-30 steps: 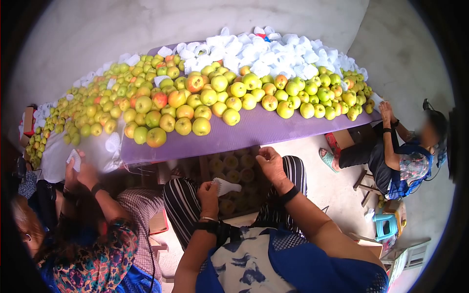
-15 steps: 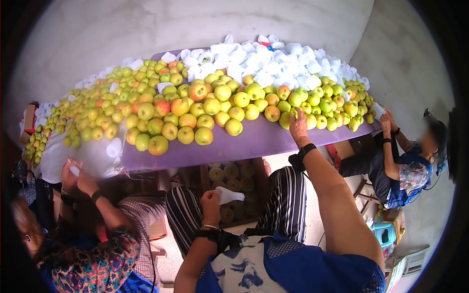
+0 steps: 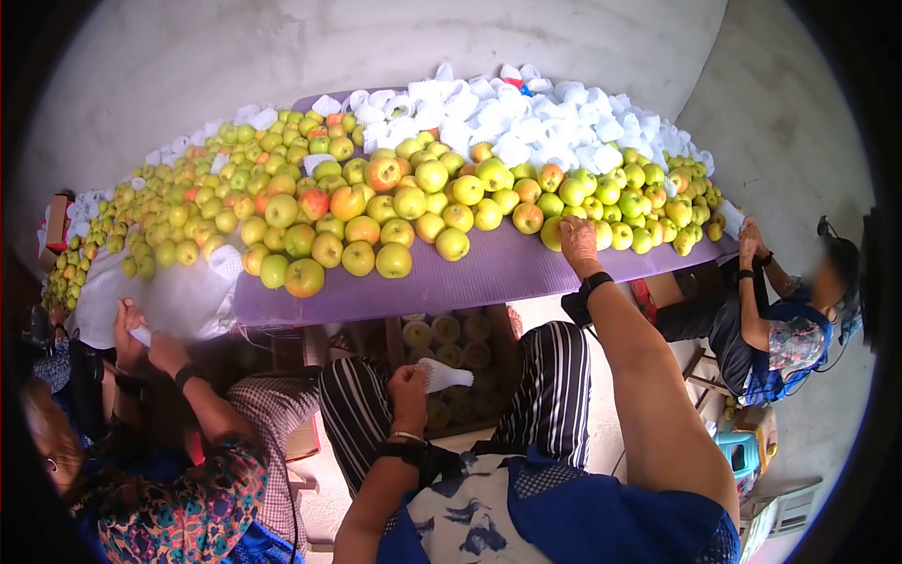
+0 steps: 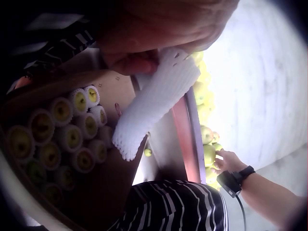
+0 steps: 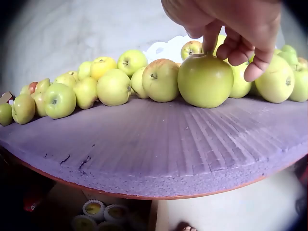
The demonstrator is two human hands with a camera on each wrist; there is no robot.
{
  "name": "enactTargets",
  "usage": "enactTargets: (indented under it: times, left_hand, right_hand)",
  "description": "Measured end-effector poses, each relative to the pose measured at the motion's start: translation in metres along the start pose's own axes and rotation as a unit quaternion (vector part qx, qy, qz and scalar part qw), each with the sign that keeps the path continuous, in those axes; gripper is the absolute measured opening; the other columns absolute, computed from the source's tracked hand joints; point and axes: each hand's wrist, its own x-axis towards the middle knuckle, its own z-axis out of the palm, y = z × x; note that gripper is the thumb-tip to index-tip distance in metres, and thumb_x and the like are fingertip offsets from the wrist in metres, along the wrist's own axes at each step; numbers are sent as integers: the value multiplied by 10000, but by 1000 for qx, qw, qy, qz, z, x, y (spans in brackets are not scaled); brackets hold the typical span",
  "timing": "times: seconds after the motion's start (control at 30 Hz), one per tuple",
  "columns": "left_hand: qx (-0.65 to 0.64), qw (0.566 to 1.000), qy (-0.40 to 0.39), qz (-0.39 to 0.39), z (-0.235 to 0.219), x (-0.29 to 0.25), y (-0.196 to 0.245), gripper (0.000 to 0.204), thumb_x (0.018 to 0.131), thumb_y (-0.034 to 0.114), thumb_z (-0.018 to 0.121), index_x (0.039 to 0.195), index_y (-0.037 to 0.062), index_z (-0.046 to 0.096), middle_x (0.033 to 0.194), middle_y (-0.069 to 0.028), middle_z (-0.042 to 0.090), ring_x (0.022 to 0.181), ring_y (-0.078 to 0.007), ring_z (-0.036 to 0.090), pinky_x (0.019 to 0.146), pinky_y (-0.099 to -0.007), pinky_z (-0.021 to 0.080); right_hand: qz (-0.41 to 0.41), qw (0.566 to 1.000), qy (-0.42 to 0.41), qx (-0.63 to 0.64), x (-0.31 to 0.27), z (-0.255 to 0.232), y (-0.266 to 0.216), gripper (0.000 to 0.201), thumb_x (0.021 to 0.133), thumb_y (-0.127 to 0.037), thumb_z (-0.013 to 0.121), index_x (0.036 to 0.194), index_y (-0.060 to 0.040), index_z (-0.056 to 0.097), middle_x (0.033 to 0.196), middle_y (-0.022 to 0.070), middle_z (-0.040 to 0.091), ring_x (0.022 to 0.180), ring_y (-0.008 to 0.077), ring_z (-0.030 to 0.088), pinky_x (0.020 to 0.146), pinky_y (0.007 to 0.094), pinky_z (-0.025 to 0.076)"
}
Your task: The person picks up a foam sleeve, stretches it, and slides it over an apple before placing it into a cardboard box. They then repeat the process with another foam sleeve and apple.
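Note:
A white foam net sleeve (image 4: 153, 103) is pinched by one end in my left hand (image 3: 407, 395); in the head view it sticks out to the right above my striped trouser leg. At the front edge of the apple pile, my right hand (image 3: 580, 246) reaches down onto a yellow-green apple (image 5: 204, 81). In the right wrist view its curled fingers (image 5: 235, 50) lie over the apple's top and right side, and the apple rests on the purple padded table (image 5: 159, 139). Other loose apples (image 5: 113, 87) sit close on both sides of it.
White foam sleeves (image 3: 526, 113) are heaped behind the apples. Below the table edge, a carton (image 4: 118, 89) holds several sleeved apples (image 4: 72, 137) in rows. One person (image 3: 178, 470) sits at the left, another (image 3: 794, 310) at the far right, beyond the table's end.
My right hand has gone from above my knees, in front of the table, up to the apple at the pile's front. The left hand still holds the foam sleeve, nearly in place.

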Motion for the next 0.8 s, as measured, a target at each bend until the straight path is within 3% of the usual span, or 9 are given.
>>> enactTargets:
  times: [0.03,0.1,0.2,0.33,0.4,0.63,0.7,0.73,0.8]
  left_hand:
    - [0,1000,1,0,0,1,-1,99,793,132,566,801,35,551,687,-3,544,548,-68,471,470,-206,367]
    - [-1,1000,-5,-7,-1,2,-1,105,794,139,564,801,35,553,684,-1,543,545,-66,465,470,-202,366]
    - [8,1000,2,-7,1,-1,0,105,796,142,563,795,38,553,678,2,540,537,-61,459,466,-201,361]
    - [9,1000,-3,0,1,1,-2,103,795,144,564,790,41,554,671,5,538,529,-58,451,462,-199,357]
    - [15,1000,-11,-11,0,1,-1,103,787,160,573,799,59,560,696,8,562,574,-69,504,482,-205,374]
    - [10,1000,-5,-16,2,0,1,100,793,137,564,797,38,551,693,1,542,558,-67,466,471,-213,360]
    - [-1,1000,-7,-21,2,1,1,105,789,132,566,812,31,547,693,-7,540,566,-76,473,477,-217,368]
    - [-1,1000,-7,-22,2,1,1,105,789,132,566,812,31,547,693,-7,540,566,-76,473,477,-217,368]
    - [15,1000,1,-14,2,0,2,86,793,148,561,799,63,555,688,13,560,585,-67,510,490,-202,378]
  right_hand:
    - [-1,1000,0,0,1,-1,-2,270,825,-247,429,921,-56,594,922,150,593,841,347,541,765,412,425]
    - [95,988,-41,118,4,-6,-7,278,812,-260,450,915,-44,592,907,171,589,837,348,543,764,407,426]
    - [131,974,-78,169,10,-19,-10,281,802,-254,456,913,-34,592,896,184,591,839,346,549,760,406,433]
    - [81,988,-38,125,8,-25,-16,274,771,-252,484,895,-30,588,864,195,599,847,341,560,760,397,444]
    - [156,968,-132,147,9,-32,-23,265,719,-250,538,861,-31,586,897,199,599,854,330,569,769,377,450]
    - [209,921,-218,245,0,-38,-30,447,635,-250,640,1027,-53,553,949,201,587,876,294,582,757,321,461]
    - [225,911,-259,230,1,-41,-33,586,611,-203,680,1138,-59,467,930,133,563,795,220,567,553,317,481]
    - [225,910,-261,230,-1,-44,-34,586,611,-203,680,1138,-59,467,930,133,563,795,220,567,553,317,481]
    - [230,862,-291,346,-6,-54,-40,570,597,-197,687,1101,-43,468,929,124,557,785,196,556,508,295,466]
